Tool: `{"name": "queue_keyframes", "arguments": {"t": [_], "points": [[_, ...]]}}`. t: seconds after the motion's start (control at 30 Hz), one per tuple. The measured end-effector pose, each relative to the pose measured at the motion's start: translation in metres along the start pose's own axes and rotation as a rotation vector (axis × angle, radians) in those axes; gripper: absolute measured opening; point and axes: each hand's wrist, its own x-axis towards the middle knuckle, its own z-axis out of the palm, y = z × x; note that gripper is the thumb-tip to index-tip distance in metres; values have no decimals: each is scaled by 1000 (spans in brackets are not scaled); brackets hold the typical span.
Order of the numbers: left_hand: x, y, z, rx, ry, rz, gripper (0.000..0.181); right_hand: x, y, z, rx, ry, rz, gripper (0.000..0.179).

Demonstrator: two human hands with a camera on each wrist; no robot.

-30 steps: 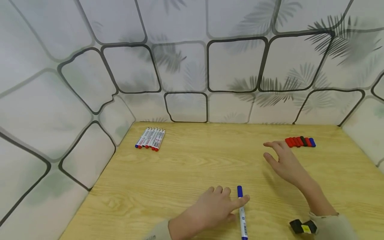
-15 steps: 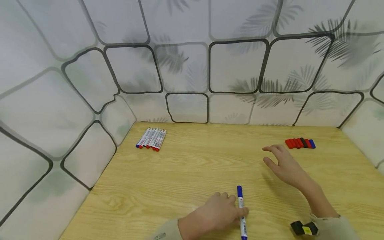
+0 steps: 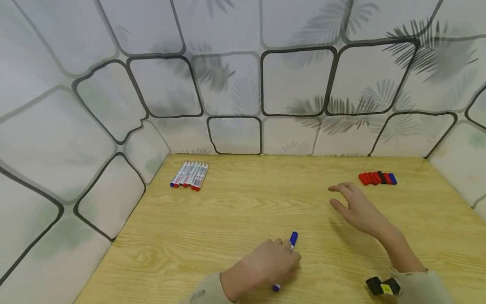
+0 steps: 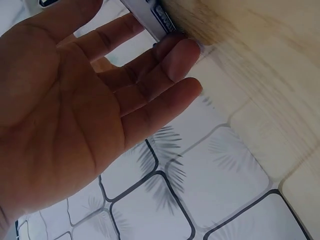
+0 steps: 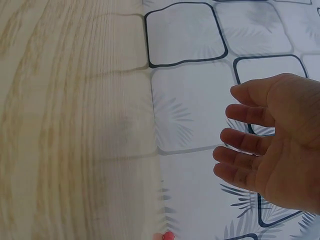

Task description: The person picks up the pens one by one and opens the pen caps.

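Observation:
My left hand (image 3: 267, 261) holds a white marker with a blue cap (image 3: 294, 238), its fingers curled over the barrel. The marker slants up to the right, and its blue lower end shows below the hand. In the left wrist view, part of the printed white barrel (image 4: 152, 19) lies at the fingertips of the hand (image 4: 85, 95). My right hand (image 3: 358, 211) hovers over the table with loosely bent fingers and holds nothing. The right wrist view also shows this hand (image 5: 280, 140) with nothing between thumb and fingers.
Several uncapped white markers (image 3: 190, 175) lie side by side at the back left of the wooden table (image 3: 243, 198). A row of red, black and blue caps (image 3: 377, 178) lies at the back right. A patterned wall (image 3: 235, 135) borders the table. A black device (image 3: 382, 286) sits at the right cuff.
My left hand has closed around the marker, which has shifted left and turned from nearly upright in view to a rightward slant. The right hand has hardly moved.

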Motion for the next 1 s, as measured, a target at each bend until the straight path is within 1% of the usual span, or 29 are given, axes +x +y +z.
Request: {"name": "queue_keyframes", "arguments": {"t": [0.13,0.2,0.33,0.47,0.57,0.7,0.8,0.9,1.0], "points": [[-1,-1,1,21,14,-33,23,0,-4,1,-18,-18,-10,36],[-2,-1,2,20,12,-47,24,0,-5,3,-27,-28,-21,36],[-2,-4,2,-36,-15,-79,29,0,-10,9,-39,-68,-45,36],[-2,-10,1,-116,-41,-112,37,-1,-22,15,-36,-154,-67,38],[-2,-16,0,-162,-45,-122,44,-3,-33,18,-5,-254,-97,39],[-5,-26,-2,-163,-13,-113,45,-4,-43,25,69,-407,-141,43],[-8,-33,-4,-131,55,-101,39,-3,-45,31,112,-503,-152,44],[-11,-37,-8,-130,115,-77,31,-2,-45,36,126,-560,-154,43],[-12,-38,-10,-128,163,-35,32,-2,-45,38,137,-575,-155,41]]}}
